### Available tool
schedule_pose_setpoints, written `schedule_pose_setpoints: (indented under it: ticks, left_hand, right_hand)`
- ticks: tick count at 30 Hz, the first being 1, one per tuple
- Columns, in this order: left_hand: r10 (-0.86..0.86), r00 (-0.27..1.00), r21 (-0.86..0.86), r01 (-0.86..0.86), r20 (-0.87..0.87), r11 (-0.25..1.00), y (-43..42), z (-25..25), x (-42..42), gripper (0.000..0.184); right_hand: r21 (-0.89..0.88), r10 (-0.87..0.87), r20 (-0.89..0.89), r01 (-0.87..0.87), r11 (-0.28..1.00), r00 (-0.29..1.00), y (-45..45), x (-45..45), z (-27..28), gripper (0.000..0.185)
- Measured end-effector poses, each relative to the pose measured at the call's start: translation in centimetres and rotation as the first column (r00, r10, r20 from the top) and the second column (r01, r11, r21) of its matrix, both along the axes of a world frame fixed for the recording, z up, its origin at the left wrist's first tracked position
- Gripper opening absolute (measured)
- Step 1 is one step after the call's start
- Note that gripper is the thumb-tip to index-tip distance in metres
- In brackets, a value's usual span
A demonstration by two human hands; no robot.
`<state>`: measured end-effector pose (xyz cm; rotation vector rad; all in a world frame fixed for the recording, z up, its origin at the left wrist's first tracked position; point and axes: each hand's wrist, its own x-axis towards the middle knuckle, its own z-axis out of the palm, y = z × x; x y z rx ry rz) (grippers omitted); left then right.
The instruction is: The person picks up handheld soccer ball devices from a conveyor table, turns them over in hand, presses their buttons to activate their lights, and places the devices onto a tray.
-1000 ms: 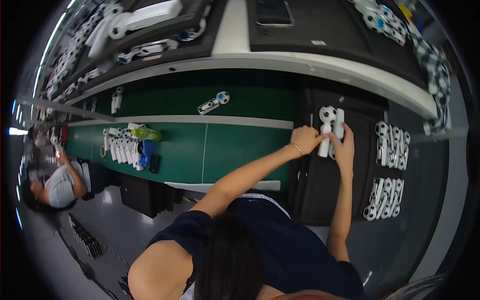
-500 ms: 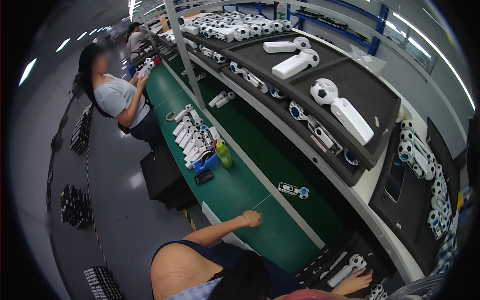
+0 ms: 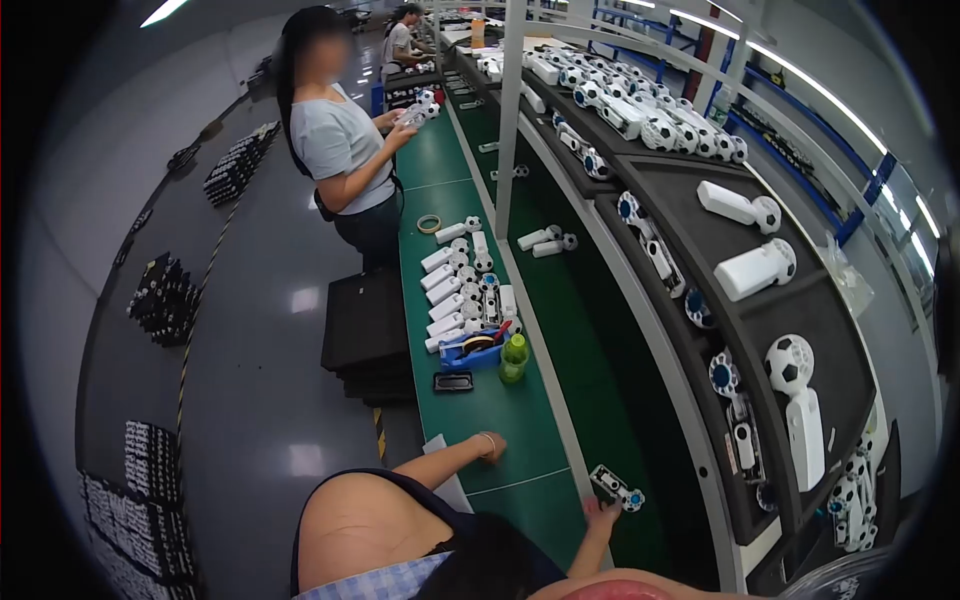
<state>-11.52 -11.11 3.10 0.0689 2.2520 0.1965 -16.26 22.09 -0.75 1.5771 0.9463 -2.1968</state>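
Note:
My left hand [image 3: 492, 447] is over the near part of the green table [image 3: 520, 430], its fingers curled in and nothing visible in them. My right hand [image 3: 602, 515] is at the near edge of a white device [image 3: 618, 490] with its casing open, which lies on the green strip beyond the grey rail. The fingers of that hand are a little apart and reach the device's edge; a firm hold cannot be made out. Farther up the table are rows of white devices [image 3: 445, 290] with football-patterned heads, beside a blue tape dispenser [image 3: 472, 352] and a green bottle [image 3: 514, 358].
A person [image 3: 340, 150] stands at the table's left side holding a device. Dark trays [image 3: 690, 190] with more devices fill the raised shelf on the right. A metal post [image 3: 508, 120] rises beside the rail. Black trays [image 3: 368, 325] are stacked left of the table.
The view has swung right-to-left along the table. My right hand has left the white device on the dark tray and reached the open-cased one. My left hand has come away from that tray.

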Motion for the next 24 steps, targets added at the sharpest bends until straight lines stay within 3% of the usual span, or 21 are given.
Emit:
schedule_pose_setpoints:
  ticks: [1,2,4,6,8,10,12,13,14,15,16,17,18,21,23,24]
  left_hand:
    - [0.250,0.940,0.356,-0.321,0.232,0.878,-0.7,-0.4,-0.7,0.043]
    - [0.350,0.779,0.561,-0.620,0.520,0.549,-1.4,-0.9,-1.3,0.054]
    - [0.355,0.667,0.551,-0.743,0.655,0.379,-2.9,2.0,-4.0,0.068]
    - [0.245,0.791,0.762,-0.609,0.561,0.220,-4.7,7.7,-6.6,0.063]
    - [0.143,0.860,0.871,-0.489,0.490,-0.044,-7.2,13.2,-9.3,0.058]
    - [0.240,0.868,0.901,-0.412,0.434,-0.138,-9.9,17.4,-12.0,0.059]
    - [0.444,0.865,0.962,-0.272,0.235,0.021,-13.1,17.9,-14.8,0.052]
    - [0.513,0.845,0.962,-0.246,0.152,0.121,-14.3,17.6,-15.9,0.050]
    - [0.566,0.806,0.947,-0.292,0.171,0.131,-15.7,15.6,-17.8,0.046]
    - [0.645,0.743,0.931,-0.339,0.177,0.134,-16.9,14.2,-19.5,0.044]
    - [0.707,0.681,0.913,-0.387,0.191,0.126,-18.0,12.6,-21.4,0.043]
    - [0.742,0.601,0.901,-0.433,0.295,-0.008,-19.3,10.1,-23.7,0.039]
    - [0.772,0.575,0.901,-0.434,0.270,0.009,-20.4,8.2,-25.8,0.037]
    - [0.890,0.409,0.794,-0.600,0.202,0.096,-23.3,2.6,-31.3,0.039]
    - [0.907,0.378,0.662,-0.635,-0.184,0.398,-23.2,0.8,-32.8,0.047]
    - [0.906,0.391,0.661,-0.639,-0.162,0.394,-23.1,-0.4,-33.6,0.047]
  right_hand:
    - [0.035,-0.136,0.137,0.132,0.991,0.981,-0.3,-2.2,-2.4,0.069]
    - [0.047,-0.130,0.135,0.125,0.991,0.982,-0.1,-3.3,-3.6,0.069]
    - [0.305,0.066,-0.006,-0.061,0.950,0.998,-0.1,-4.9,-4.8,0.058]
    - [0.296,0.036,0.005,-0.036,0.955,0.999,0.1,-5.9,-5.5,0.043]
    - [0.346,0.032,-0.018,-0.024,0.938,0.999,0.8,-5.9,-7.5,0.043]
    - [0.435,0.079,0.068,-0.101,0.895,0.995,1.2,-5.5,-6.9,0.040]
    - [0.487,-0.235,-0.104,0.255,0.835,0.966,-1.7,-5.1,-3.9,0.045]
    - [0.505,-0.121,-0.139,0.176,0.845,0.983,-2.2,-4.4,-2.9,0.044]
    - [0.543,-0.019,-0.164,0.107,0.833,0.986,-1.1,-3.0,-3.1,0.043]
    - [0.600,0.161,-0.235,0.013,0.800,0.959,0.9,-2.3,-6.7,0.037]
    - [0.633,0.154,-0.229,0.027,0.774,0.961,1.5,-2.0,-6.2,0.035]
    - [0.609,0.097,-0.225,0.062,0.791,0.969,0.9,-2.0,-5.0,0.032]
    - [0.577,0.043,-0.228,0.099,0.811,0.973,0.7,-1.2,-3.5,0.029]
    - [0.331,-0.039,-0.245,0.121,0.936,0.969,1.1,0.9,-2.3,0.020]
    - [0.362,0.042,-0.181,0.027,0.932,0.983,1.1,2.8,-1.7,0.021]
    - [0.365,0.129,-0.151,-0.066,0.929,0.980,0.1,3.1,-0.6,0.022]
